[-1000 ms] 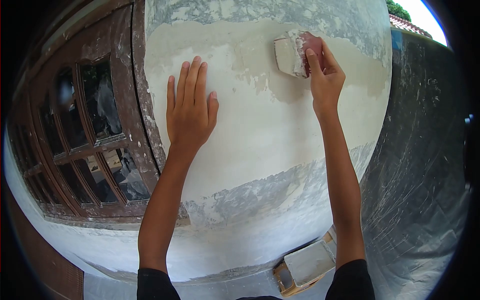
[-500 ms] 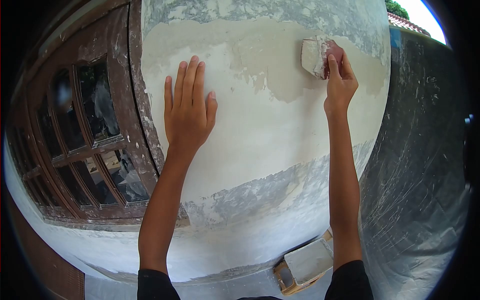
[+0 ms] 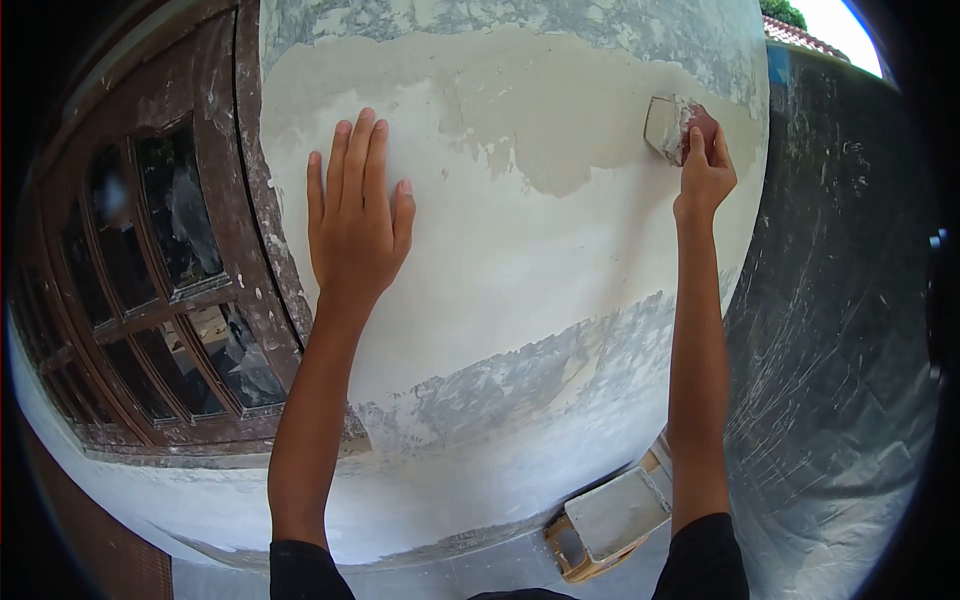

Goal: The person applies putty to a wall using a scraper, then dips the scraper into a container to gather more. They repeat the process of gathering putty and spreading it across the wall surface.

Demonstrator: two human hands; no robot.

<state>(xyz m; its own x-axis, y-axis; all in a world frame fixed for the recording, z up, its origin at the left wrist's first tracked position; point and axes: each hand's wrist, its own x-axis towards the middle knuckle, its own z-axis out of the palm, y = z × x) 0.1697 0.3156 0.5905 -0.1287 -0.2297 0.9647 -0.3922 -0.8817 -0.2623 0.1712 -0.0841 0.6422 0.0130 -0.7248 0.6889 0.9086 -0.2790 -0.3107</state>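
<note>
My right hand (image 3: 707, 178) grips a putty knife (image 3: 672, 128) by its reddish-brown handle, fingers closed round it. Its wide, plaster-smeared blade lies against the wall (image 3: 470, 250) at the upper right. Around the blade is a band of damp beige filler (image 3: 560, 110), with smooth, whiter filler below it. My left hand (image 3: 355, 215) rests flat on the white part of the wall, fingers stretched out and holding nothing. Bare mottled grey plaster (image 3: 520, 370) shows under the filled area and along the top.
At left stands a brown wooden window frame (image 3: 190, 290) with smeared glass panes. A tray of filler (image 3: 615, 515) sits on a wooden stool (image 3: 580, 570) at the wall's foot. Dark plastic sheeting (image 3: 830, 330) hangs at the right.
My right hand has moved the putty knife rightward along the beige filler, toward the wall's right edge. My left hand stays flat on the wall while the view shifts slightly.
</note>
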